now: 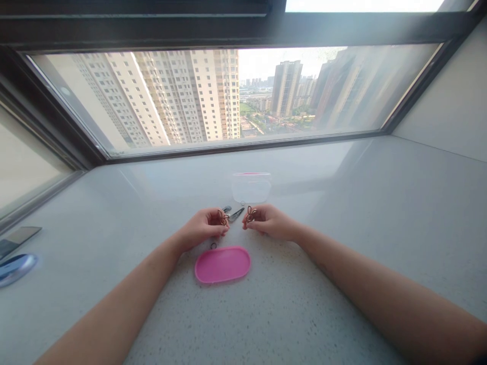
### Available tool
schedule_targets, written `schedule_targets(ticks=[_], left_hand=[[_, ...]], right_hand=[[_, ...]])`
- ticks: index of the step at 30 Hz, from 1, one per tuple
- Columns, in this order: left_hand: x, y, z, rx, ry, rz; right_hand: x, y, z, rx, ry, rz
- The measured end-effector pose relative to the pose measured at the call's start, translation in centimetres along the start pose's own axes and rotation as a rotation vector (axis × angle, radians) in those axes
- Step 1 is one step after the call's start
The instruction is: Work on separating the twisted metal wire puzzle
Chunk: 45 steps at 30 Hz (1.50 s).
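My left hand [216, 224] pinches brown loops [221, 217]; my right hand [261, 221] pinches similar loops [250, 214]. I should grip lightly, avoiding the clip [236, 214].

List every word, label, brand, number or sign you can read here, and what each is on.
None readable: no text shows on the pink oval piece, clear container or brown looped pieces.
Blue-silver item at left edge: too blurred to tell.
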<state>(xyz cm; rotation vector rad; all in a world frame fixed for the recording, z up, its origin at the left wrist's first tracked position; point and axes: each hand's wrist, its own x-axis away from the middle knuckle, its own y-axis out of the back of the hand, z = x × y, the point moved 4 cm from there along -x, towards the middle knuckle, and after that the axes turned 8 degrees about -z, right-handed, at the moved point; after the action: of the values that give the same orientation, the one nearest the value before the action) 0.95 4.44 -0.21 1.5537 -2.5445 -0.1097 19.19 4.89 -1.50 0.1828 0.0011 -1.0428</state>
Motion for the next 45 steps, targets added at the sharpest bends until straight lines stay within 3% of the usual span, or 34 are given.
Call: schedule_targets(ticks=[17, 32, 45], left_hand=[[-0.05, 0.52, 0.04, -0.023, -0.017, -0.117], [-0.02, 0.34, 0.24, -0.055, 0.019, -0.110], [0.10, 0.39, 0.04, -0.120, 0.008, -0.122]], right_hand=[[-0.13, 0.58, -0.18, -0.055, -0.061, -0.092], [0.28, 0.48, 0.00, 0.028, -0.060, -0.069], [0.00, 0.52, -0.38, -0.108, -0.081, -0.115]])
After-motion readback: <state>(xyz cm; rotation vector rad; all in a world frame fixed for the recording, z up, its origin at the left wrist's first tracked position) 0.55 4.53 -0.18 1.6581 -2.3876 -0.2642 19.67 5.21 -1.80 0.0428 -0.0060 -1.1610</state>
